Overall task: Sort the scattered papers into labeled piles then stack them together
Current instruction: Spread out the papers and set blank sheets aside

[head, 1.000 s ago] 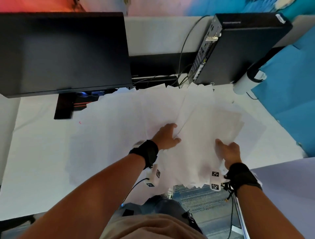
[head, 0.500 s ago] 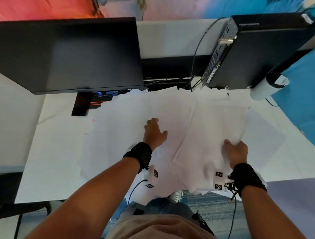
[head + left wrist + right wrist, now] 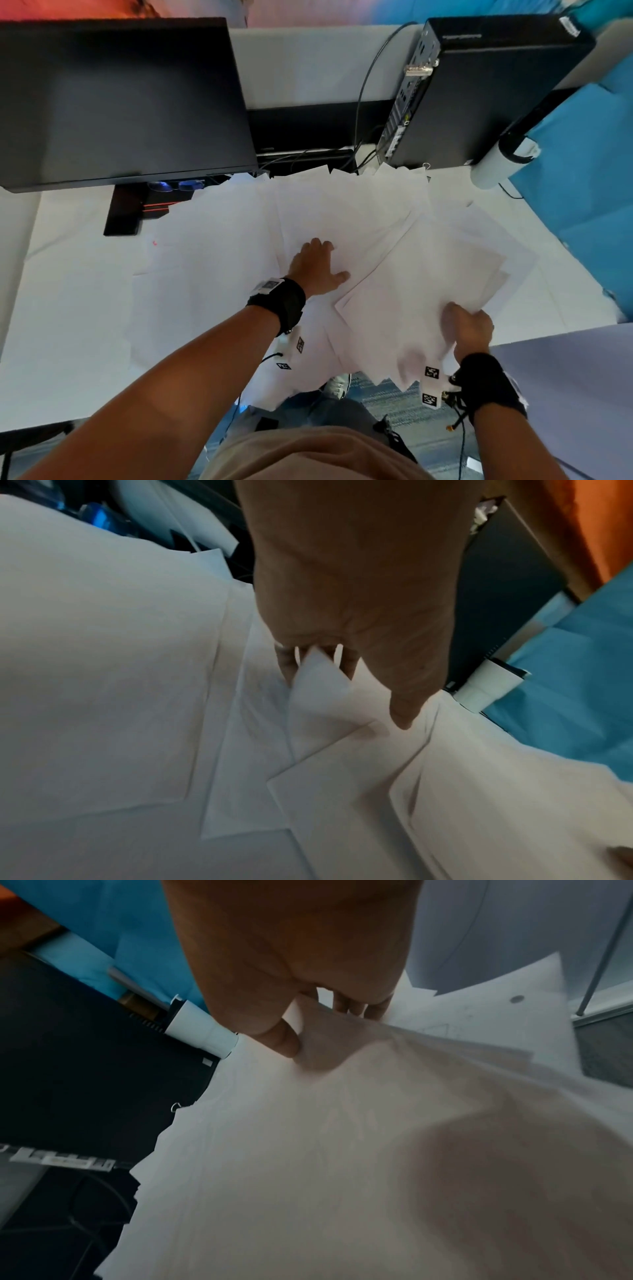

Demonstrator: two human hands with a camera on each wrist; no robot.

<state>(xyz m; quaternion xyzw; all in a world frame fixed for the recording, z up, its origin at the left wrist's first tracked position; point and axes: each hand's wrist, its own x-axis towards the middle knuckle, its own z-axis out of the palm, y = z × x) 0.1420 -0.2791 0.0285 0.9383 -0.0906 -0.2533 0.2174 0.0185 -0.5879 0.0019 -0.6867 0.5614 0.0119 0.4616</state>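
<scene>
Gripping a loose sheaf of white paper sheets point(image 3: 421, 291) in my right hand point(image 3: 467, 329), left hand point(image 3: 317, 267) pressing flat, sheets overhanging the white tabletop point(image 3: 68, 308) could slide off.

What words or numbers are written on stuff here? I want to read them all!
None can be read.
White scattered papers: they look blank in every view.
Black computer tower: a white sticker at its top corner and labels by its rear ports, too small and blurred.
Black-and-white square tags by the left hand and right hand: patterns, no words.
</scene>
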